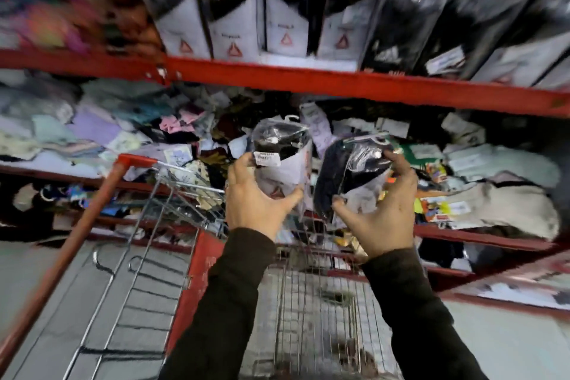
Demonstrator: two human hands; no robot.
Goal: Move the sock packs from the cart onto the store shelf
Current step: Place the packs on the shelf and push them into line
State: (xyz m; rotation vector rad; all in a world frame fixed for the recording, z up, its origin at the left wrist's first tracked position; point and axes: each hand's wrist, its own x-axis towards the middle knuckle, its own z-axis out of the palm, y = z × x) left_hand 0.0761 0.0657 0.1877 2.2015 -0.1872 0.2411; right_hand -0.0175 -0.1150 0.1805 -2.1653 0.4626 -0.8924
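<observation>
Glossy black sock pack (pixel 279 160) gripped in left hand (pixel 256 197), another, seemingly darker, pack (pixel 354 176) in right hand (pixel 381 210).

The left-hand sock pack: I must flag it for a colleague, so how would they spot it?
Find the red cart below the shelves. Above it, the left hand holds a sock pack. Unlike the right hand's darker pack, it bears a white price sticker.

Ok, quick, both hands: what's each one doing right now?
Left hand: closed on a sock pack.
Right hand: closed on a second, darker sock pack.
</observation>
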